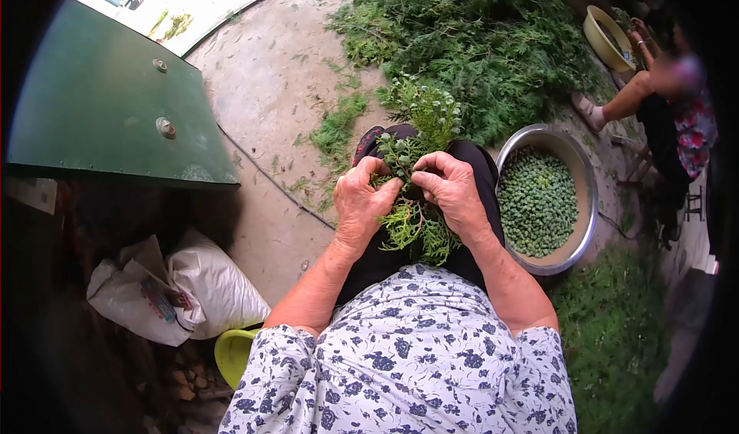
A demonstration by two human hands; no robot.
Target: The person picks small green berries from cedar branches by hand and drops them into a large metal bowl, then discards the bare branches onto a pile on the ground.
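Note:
A leafy conifer sprig (419, 227) with small pale-green cones lies across my lap, its upper end reaching past my knees. My left hand (365, 203) is closed on this sprig, thumb and fingers around its middle. Close beside it, my right hand (454, 193) has thumb and forefinger pinched together at the sprig; what sits between those fingertips is hidden. To the right of my knee stands a wide metal basin (590, 226), holding a heap of picked green cones (536, 203).
A big pile of cut conifer branches (477, 41) lies ahead. Another person (643, 91) sits at the right near a yellow basin (604, 40). At the left are a green metal panel (115, 103), white sacks (208, 288) and a lime-green container (229, 357). A cable (269, 178) crosses the floor.

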